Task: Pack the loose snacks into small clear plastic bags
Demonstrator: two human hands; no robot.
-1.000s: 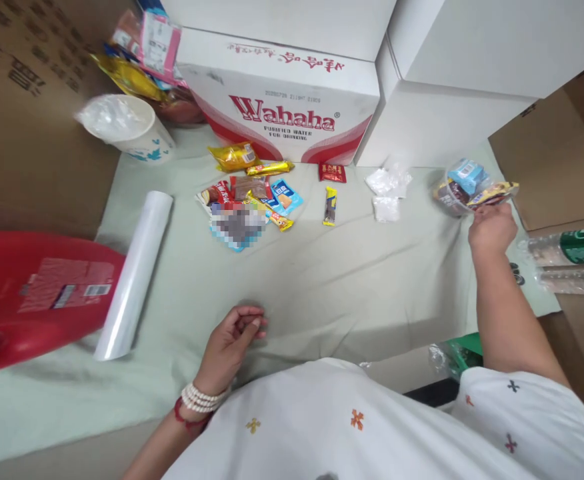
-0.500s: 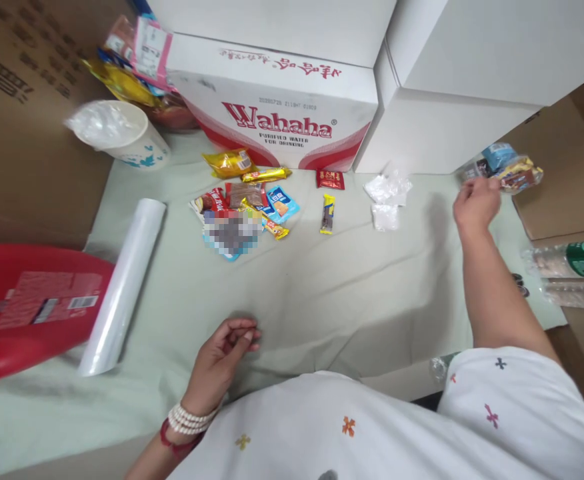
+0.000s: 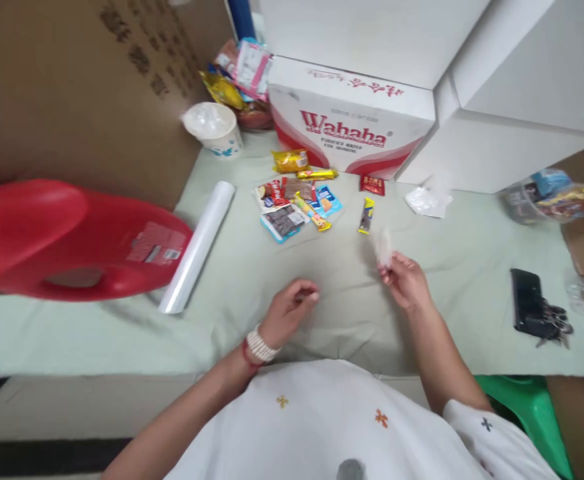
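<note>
From where I stand, the long surface (image 3: 472, 280) runs across the room under a pale green cloth. At its back stand stacked white boxes (image 3: 502, 150), and just left of them a white-and-red Wahaha purified water carton (image 3: 352, 130). On the left lies a big red plastic container (image 3: 112, 230) with a handle opening; a roll of clear plastic film (image 3: 197, 250) lies slanting at its right end. Further back, a paper cup (image 3: 226, 141) with a blue leaf print has crumpled clear plastic at its mouth. A clear tub (image 3: 519, 203) of snack packets sits at the far right.

The person's left hand (image 3: 289, 310) hangs above the near part of the cloth, fingers loosely curled with a gap at the thumb, holding nothing. The right hand (image 3: 406, 285) is raised in front of the white boxes, its fingers pinched together on a piece of clear plastic (image 3: 383, 247); it is blurred, though it looks like a small bag.

Near the right edge, a black phone (image 3: 526, 300) lies beside a bunch of keys (image 3: 557, 323). More folded clear plastic (image 3: 426, 201) lies before the boxes. Mid-surface is a cluster of snack packets (image 3: 287, 220); to its right lie a small red packet (image 3: 372, 185) and a slim yellow-and-dark one (image 3: 367, 215).
</note>
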